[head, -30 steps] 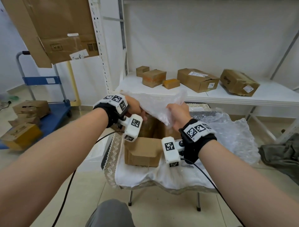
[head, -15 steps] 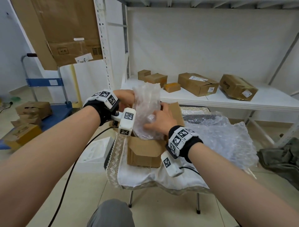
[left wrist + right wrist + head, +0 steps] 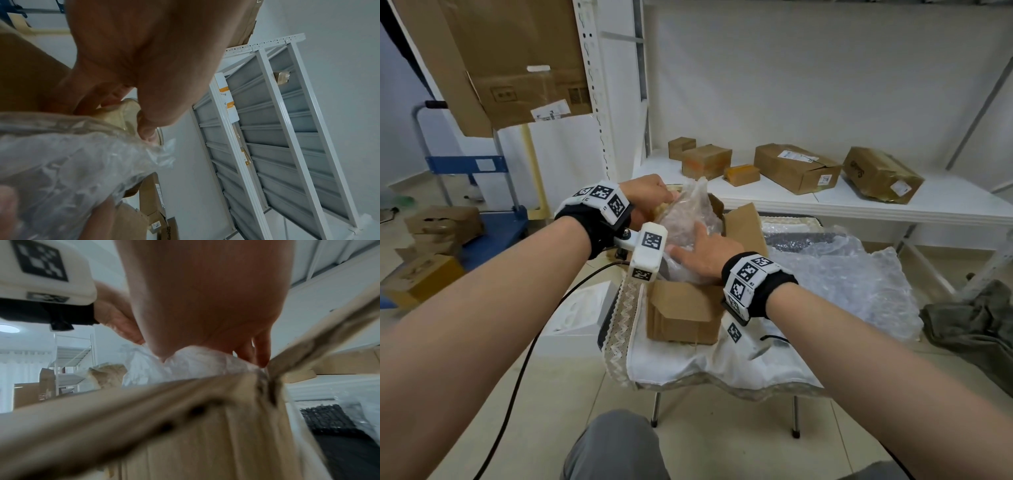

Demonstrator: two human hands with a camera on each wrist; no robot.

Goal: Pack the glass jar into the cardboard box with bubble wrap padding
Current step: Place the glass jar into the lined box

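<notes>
The open cardboard box [image 3: 683,315] stands on a small cloth-covered table [image 3: 722,363]. A crumpled sheet of bubble wrap [image 3: 690,216] sticks up out of the box. My left hand [image 3: 650,193] is at the wrap's far-left top. There its thumb [image 3: 147,129] and fingers pinch the wrap [image 3: 68,162], with a yellowish flap-like piece [image 3: 121,113] between them. My right hand [image 3: 703,251] lies flat on the near side of the wrap [image 3: 197,360] and presses it down, fingers straight. The box's near wall [image 3: 185,426] fills the right wrist view. The glass jar is hidden.
A larger bubble wrap sheet [image 3: 842,277] covers the table's right side. Behind it, a white shelf [image 3: 859,205] carries several cardboard boxes [image 3: 796,168]. A blue trolley [image 3: 493,222] with boxes stands at left. A white box [image 3: 582,308] and dark cloth [image 3: 969,325] lie on the floor.
Both hands held the wrap spread above the box; it has come down into the box. My right hand let go of its edge and now presses flat on it.
</notes>
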